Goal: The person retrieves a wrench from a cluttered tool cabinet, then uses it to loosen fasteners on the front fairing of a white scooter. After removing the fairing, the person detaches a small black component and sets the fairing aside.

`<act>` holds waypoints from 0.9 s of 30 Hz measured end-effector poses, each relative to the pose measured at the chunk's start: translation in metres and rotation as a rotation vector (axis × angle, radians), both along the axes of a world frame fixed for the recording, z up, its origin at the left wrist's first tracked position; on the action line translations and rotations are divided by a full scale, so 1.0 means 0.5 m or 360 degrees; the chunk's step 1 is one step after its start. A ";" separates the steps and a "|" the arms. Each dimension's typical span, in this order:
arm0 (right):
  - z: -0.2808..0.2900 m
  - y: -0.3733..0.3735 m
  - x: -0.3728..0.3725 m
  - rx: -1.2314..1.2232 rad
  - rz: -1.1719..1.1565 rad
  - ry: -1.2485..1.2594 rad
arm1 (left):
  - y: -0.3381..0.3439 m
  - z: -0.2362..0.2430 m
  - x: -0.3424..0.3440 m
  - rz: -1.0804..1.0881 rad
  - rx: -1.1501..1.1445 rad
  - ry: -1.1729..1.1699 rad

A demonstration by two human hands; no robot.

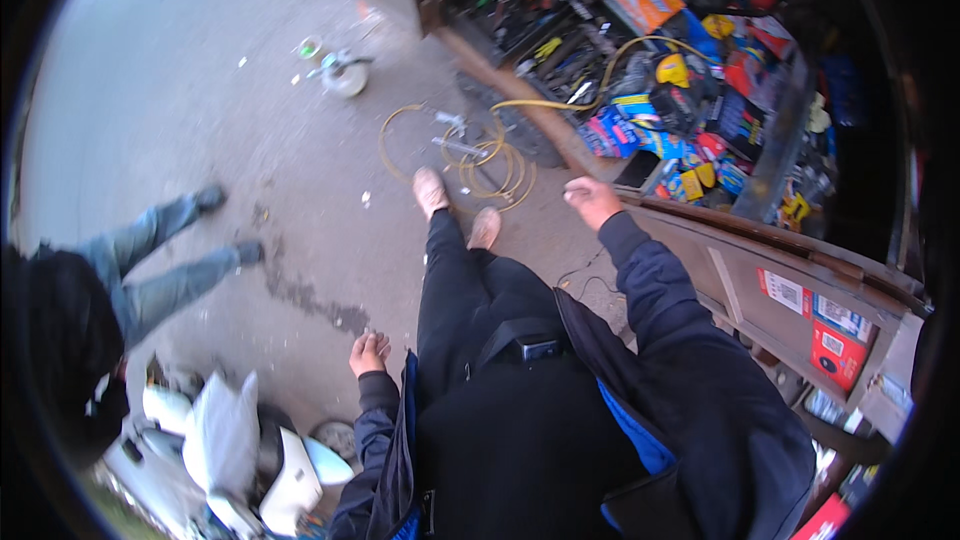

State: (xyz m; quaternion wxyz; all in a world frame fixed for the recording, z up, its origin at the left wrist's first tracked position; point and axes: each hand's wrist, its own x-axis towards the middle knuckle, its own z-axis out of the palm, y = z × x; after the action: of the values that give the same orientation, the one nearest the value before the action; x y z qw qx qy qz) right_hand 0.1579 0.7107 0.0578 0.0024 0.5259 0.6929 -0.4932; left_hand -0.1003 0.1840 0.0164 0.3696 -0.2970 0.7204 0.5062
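Observation:
My left hand (370, 352) hangs low beside my left hip, above the concrete ground. Its fingers are curled in, and nothing shows in them. Farther forward and to the right, my right hand (592, 202) is held out near the edge of a wooden cabinet (690, 220). The fingers there are drawn together; whether something small sits in them is hidden. Just beyond this hand, a dark flat phone-like object (637, 170) lies at the cabinet's edge. Neither hand touches the cabinet.
Boxes, packets and tools (690, 90) crowd the cabinet. A yellow hose (530, 103) runs from it into coils by my shoes (430, 192). A whitish round container (345, 78) stands ahead. A person in jeans (160, 230) is at left, near a white scooter (290, 480).

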 end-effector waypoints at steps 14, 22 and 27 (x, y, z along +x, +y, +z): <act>0.060 0.151 -0.131 0.0268 -0.0244 -0.0034 | 0.498 -0.055 -0.264 -0.0527 0.0376 -0.0038; -0.023 0.416 -0.238 0.0384 -0.0371 0.0266 | 0.865 -0.041 -0.202 -0.1230 0.0599 0.0450; -0.042 0.588 -0.298 0.0548 -0.0239 0.0272 | 1.148 0.000 -0.152 -0.1731 0.0740 0.1644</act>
State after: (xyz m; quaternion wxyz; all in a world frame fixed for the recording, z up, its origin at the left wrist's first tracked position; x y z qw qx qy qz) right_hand 0.0087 1.0045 0.0369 -0.1830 0.5251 0.7234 -0.4091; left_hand -0.1763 0.7582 0.0162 0.2363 0.4555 0.7208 0.4660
